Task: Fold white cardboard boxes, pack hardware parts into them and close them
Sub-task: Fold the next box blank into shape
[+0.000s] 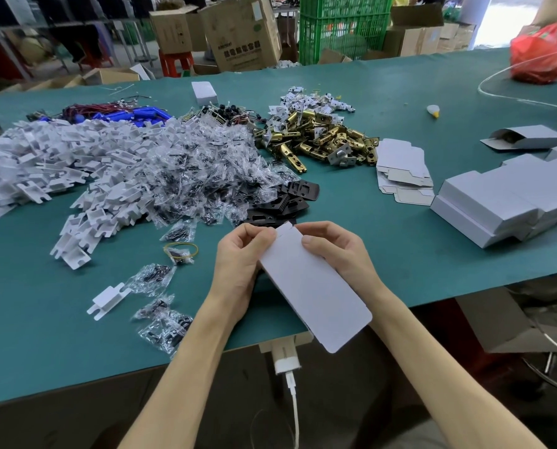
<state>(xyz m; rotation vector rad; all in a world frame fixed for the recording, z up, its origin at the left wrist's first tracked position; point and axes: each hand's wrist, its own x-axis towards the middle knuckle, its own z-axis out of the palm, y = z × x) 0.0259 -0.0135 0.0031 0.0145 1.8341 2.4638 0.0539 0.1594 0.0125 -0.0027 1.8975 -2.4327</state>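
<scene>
I hold a flat white cardboard box blank (316,293) over the near edge of the green table (43,335). My left hand (238,257) grips its left side near the top, fingers curled at the upper flap. My right hand (335,247) pinches the top right corner, thumb on the face. Behind my hands lie black metal plates (283,202), brass latch bolts (319,137), small bags of screws (205,176) and white plastic inserts (59,157).
Flat box blanks (400,170) lie right of the latches. Folded white boxes (504,202) are stacked at the right, one open box (526,139) behind them. A red bag (539,56) sits far right. Loose screw bags (160,319), one insert (108,299) and a rubber band (181,249) lie near left.
</scene>
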